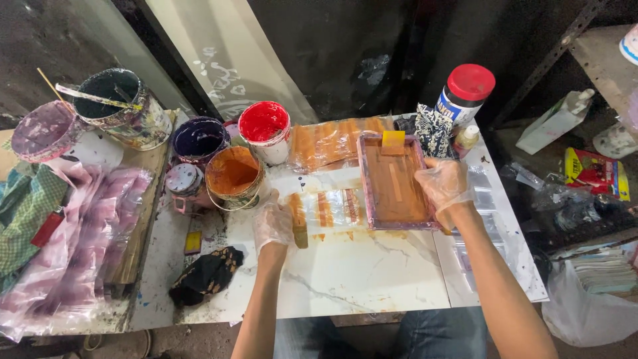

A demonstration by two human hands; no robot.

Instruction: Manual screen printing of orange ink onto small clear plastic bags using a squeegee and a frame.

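At frame centre, the white marble-patterned bench (pixel 359 279) carries a rectangular printing screen (pixel 393 183), long axis running up-frame. The gloved right hand (pixel 444 184) closes its fingers on its right edge. Left of it, the gloved left hand (pixel 272 225) presses clear printed strips (pixel 332 207), fingers spread flat.

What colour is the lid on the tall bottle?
Red; the bottle's lid shows clearly in the head view.
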